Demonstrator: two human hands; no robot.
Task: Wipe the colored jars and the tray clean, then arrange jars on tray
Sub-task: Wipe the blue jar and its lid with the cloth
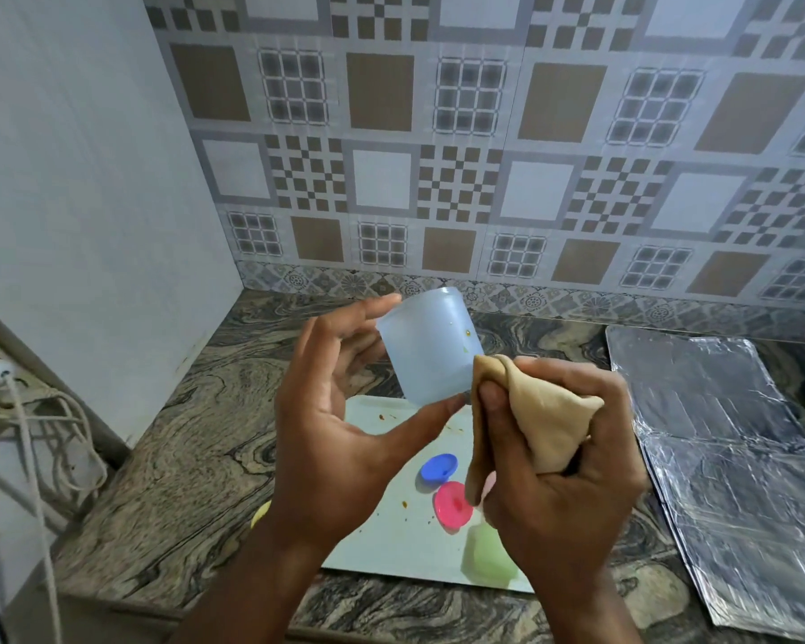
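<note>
Holding a pale blue translucent plastic jar (426,347) between left hand (340,425) fingers above the white flat tray (391,546) at the desk's front edge; right hand (558,462) clenching a beige cloth (537,411) just beside it.

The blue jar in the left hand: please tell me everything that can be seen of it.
The blue jar is a pale, translucent blue container that looks like plastic, with no lid on. It is held in the air above the tray, tilted. The left hand holds it between fingertips and thumb. Small yellowish and orange spots mark its side near the cloth, whose tip touches or nearly touches the jar. Whether anything is inside cannot be told.
</note>
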